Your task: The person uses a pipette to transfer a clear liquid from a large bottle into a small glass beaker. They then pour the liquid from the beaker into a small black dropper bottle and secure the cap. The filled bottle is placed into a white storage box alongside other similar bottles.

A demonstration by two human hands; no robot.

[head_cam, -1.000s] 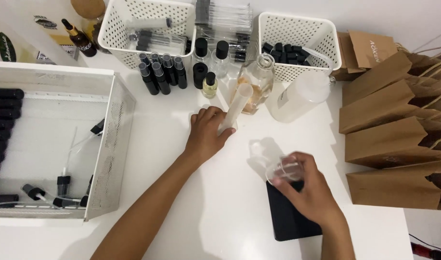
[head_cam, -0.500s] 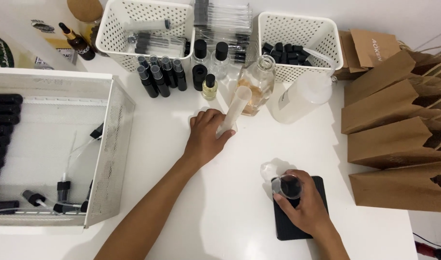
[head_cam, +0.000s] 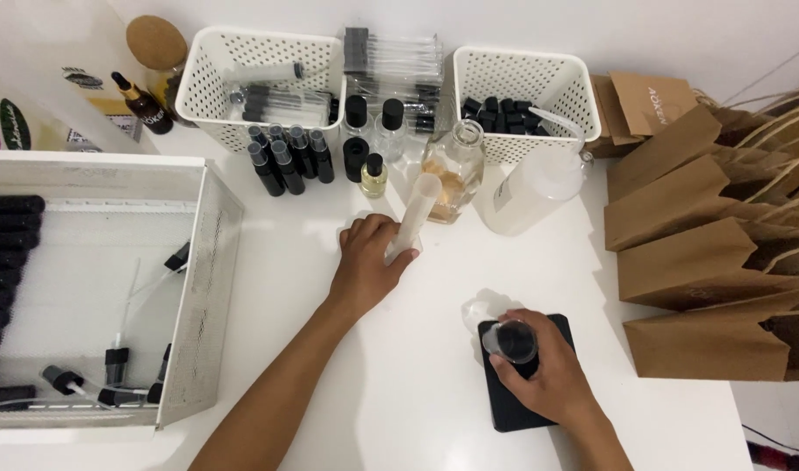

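Your right hand [head_cam: 543, 379], fingers clamped on the small beaker [head_cam: 510, 340], has lowered it onto the black scale [head_cam: 513, 410] at 5 o'clock; left hand [head_cam: 369, 262] fingers still grip the plastic cylinder [head_cam: 413, 214].

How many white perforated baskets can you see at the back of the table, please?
2. The left basket stands at the back left holding capped tubes; the right basket stands at the back right holding black caps. None seem hidden.

A: Where is free room on the white table [head_cam: 399, 410]?

B: In the middle and at the front, between the white perforated metal tray [head_cam: 199, 288] and the flat black square scale [head_cam: 526, 375].

A: What blocks the way?

B: Small dark spray bottles [head_cam: 286, 157] and the clear glass bottle with amber liquid [head_cam: 454, 174] stand behind; brown paper bags [head_cam: 705, 262] close the right side.
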